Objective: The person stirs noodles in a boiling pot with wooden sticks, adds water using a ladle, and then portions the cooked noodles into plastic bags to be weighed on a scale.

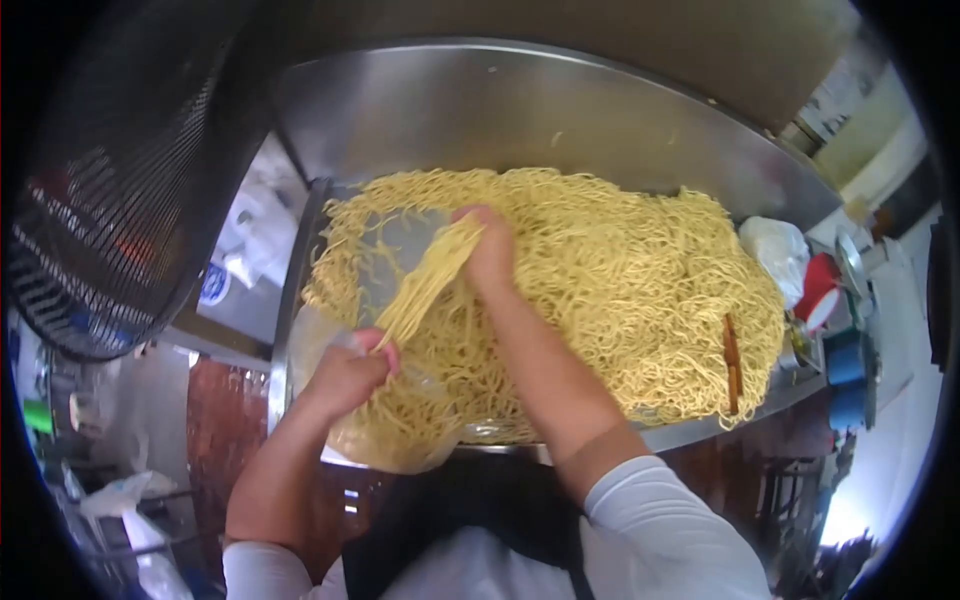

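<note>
A large heap of yellow noodles [620, 290] covers most of a metal tray table [290, 300]. My right hand [489, 250] is closed on the upper end of a long bundle of noodles [430, 285], lifted over a bare patch of the tray. Lower left, my left hand [358, 375] has its fingers closed at the bundle's lower end, by the mouth of a clear plastic bag [400, 440]. Noodles show in the bag, which lies at the tray's near edge. Long wooden chopsticks [733, 365] rest on the heap at the right.
A black fan cage [120, 220] stands at the upper left, near white plastic bags [262, 230]. Behind the heap rises a metal back panel [530, 110]. At the right are a white bag [776, 255], a red item [818, 285] and a blue container [846, 380].
</note>
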A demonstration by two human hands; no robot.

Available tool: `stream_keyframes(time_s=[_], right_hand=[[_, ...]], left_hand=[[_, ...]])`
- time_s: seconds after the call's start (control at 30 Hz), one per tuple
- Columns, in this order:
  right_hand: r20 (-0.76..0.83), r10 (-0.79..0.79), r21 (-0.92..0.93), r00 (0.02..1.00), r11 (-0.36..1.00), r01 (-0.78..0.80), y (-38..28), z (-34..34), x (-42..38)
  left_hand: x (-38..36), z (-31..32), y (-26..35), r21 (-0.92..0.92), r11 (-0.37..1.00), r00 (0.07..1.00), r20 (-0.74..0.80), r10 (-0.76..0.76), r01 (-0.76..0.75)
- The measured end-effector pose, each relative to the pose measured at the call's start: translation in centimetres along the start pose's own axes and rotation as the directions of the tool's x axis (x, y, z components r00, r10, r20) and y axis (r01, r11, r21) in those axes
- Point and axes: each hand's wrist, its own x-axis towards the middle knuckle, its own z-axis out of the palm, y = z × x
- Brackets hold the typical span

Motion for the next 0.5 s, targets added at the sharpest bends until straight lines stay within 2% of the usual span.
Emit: stream_keyframes(time_s=[0.03,0.07,0.1,0.13,0.17,0.2,0.23,0.27,0.3,0.33,0.37,0.4,0.43,0.5], right_hand=[[-0.032,-0.096,-0.110,0.995,0.990,0.092,-0.1,-0.7,1.5],[-0.064,-0.190,-0.223,0.980,0.960,0.172,-0.2,-1.3,3.0],[-0.057,-0.325,-0.454,0.944,0.850,0.265,-0.5,-2.2,3.6],[-0.029,-0.343,-0.490,0.939,0.823,0.286,-1.1,-3.0,3.9],[-0.006,-0.364,-0.524,0.931,0.794,0.307,-1.7,-4.0,4.1],[-0.085,-0.177,-0.205,0.981,0.966,0.156,-2.3,-5.1,5.2],[-0.098,0.033,0.145,0.995,0.989,-0.018,-2.7,-6.2,6.1],[-0.094,-0.255,-0.409,0.962,0.891,0.196,-2.9,-7.5,5.6],[0.069,-0.482,-0.822,0.874,0.469,0.324,-3.2,-8.8,5.1],[-0.056,-0.449,-0.788,0.892,0.569,0.237,-4.1,-9.8,5.5],[-0.178,-0.404,-0.737,0.897,0.659,0.151,-5.2,-10.9,6.1],[-0.219,-0.304,-0.792,0.927,0.610,0.013,-7.0,-11.8,6.5],[-0.268,-0.207,-0.833,0.941,0.541,-0.118,-9.1,-12.6,6.9],[-0.039,0.003,-0.972,0.999,0.231,-0.039,-12.1,-14.6,8.0]], left_hand=[[0.2,-0.6,-0.1,-0.006,1.000,0.999,-0.029,-0.026,0.026],[0.7,-1.2,-0.6,0.130,0.991,0.999,-0.031,0.018,-0.014],[1.0,-1.6,-1.0,0.265,0.963,0.998,-0.021,0.063,-0.055],[1.0,-1.9,-1.3,0.261,0.965,0.998,-0.043,0.047,-0.034],[1.0,-2.2,-1.5,0.375,0.927,0.999,-0.020,0.029,-0.019],[0.8,-2.4,-1.7,0.485,0.875,1.000,0.006,0.008,-0.010],[0.5,-2.7,-1.7,0.486,0.874,1.000,-0.003,-0.002,0.003],[0.1,-3.0,-1.7,0.622,0.782,0.999,0.002,-0.054,0.041],[-0.2,-3.2,-1.7,0.740,0.669,0.995,-0.001,-0.105,0.071],[-0.5,-3.9,-3.1,0.738,0.670,0.994,-0.007,-0.112,0.081],[-0.8,-5.0,-5.6,0.824,0.551,0.973,-0.001,-0.229,0.131],[-1.3,-6.0,-7.8,0.894,0.417,0.940,-0.013,-0.342,0.163],[-2.0,-6.7,-9.4,0.893,0.415,0.939,-0.022,-0.343,0.173],[-3.3,-7.6,-11.6,0.855,0.433,0.937,-0.155,-0.315,0.286]])
